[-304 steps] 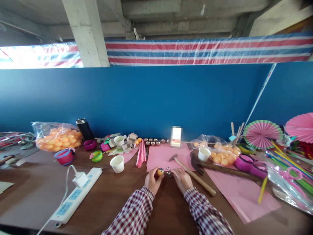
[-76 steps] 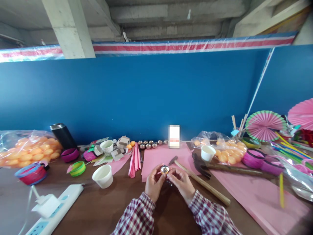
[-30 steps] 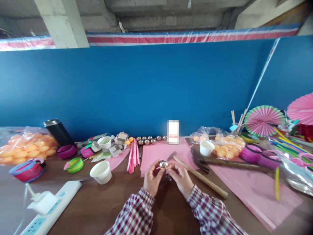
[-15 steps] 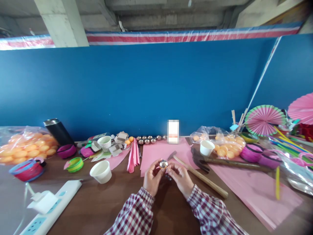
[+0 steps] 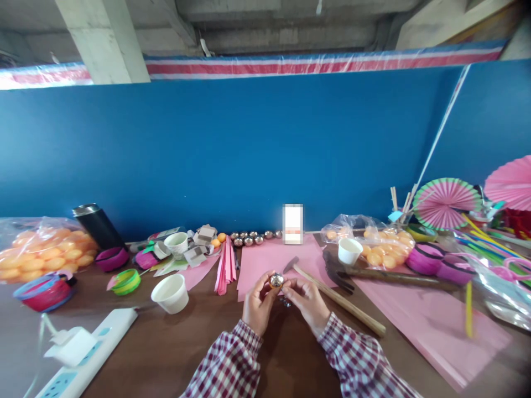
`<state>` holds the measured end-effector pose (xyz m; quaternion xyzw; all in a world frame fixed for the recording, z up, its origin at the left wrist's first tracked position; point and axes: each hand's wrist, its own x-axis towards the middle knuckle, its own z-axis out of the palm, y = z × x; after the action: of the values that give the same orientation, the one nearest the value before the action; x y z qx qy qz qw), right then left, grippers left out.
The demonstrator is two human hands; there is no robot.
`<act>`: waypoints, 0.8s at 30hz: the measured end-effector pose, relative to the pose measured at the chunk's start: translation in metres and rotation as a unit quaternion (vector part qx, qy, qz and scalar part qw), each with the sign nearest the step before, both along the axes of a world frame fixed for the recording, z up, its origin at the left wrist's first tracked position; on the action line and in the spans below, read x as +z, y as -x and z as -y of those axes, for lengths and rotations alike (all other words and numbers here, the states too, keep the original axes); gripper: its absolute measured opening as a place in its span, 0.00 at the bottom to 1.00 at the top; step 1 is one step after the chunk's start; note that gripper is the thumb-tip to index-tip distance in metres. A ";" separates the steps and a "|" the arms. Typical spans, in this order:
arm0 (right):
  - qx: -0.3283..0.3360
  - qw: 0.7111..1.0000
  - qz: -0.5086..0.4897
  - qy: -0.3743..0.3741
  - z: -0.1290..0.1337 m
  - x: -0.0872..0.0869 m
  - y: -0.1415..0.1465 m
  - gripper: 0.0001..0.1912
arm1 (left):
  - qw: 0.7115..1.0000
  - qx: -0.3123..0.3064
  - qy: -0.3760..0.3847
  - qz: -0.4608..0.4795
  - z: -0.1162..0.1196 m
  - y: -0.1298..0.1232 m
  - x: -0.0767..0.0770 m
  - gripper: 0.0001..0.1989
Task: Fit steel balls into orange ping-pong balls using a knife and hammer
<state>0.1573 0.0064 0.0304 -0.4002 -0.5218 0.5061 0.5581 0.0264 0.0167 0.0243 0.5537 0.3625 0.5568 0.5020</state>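
Now, in the head view, the left hand holds a silvery ball at six o'clock, fingers curled around it. The right hand, ten seconds ago down by the loose silver bits, has its fingertips drawn narrow at the ball's three o'clock edge; what they pinch is unclear. Attention thus seems gathered on one ball. The bits lie at five o'clock from it.

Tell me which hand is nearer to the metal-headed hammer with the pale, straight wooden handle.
Right. The right hand is close beside the hammer, to the left of its handle; the left hand is farther left, beyond the right hand.
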 end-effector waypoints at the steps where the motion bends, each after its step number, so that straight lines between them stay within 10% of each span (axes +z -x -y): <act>1: 0.000 1.000 -0.012 0.003 0.000 -0.001 0.000 0.12 | 1.000 0.003 0.000 -0.006 0.000 0.000 0.000 0.19; 24: 0.020 0.998 -0.049 0.043 0.000 -0.002 -0.004 0.21 | 0.996 0.039 -0.030 -0.071 0.001 0.002 0.000 0.19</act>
<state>0.1609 0.0067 0.0281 -0.3881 -0.4796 0.5577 0.5552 0.0243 0.0153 0.0240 0.5918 0.4018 0.5462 0.4358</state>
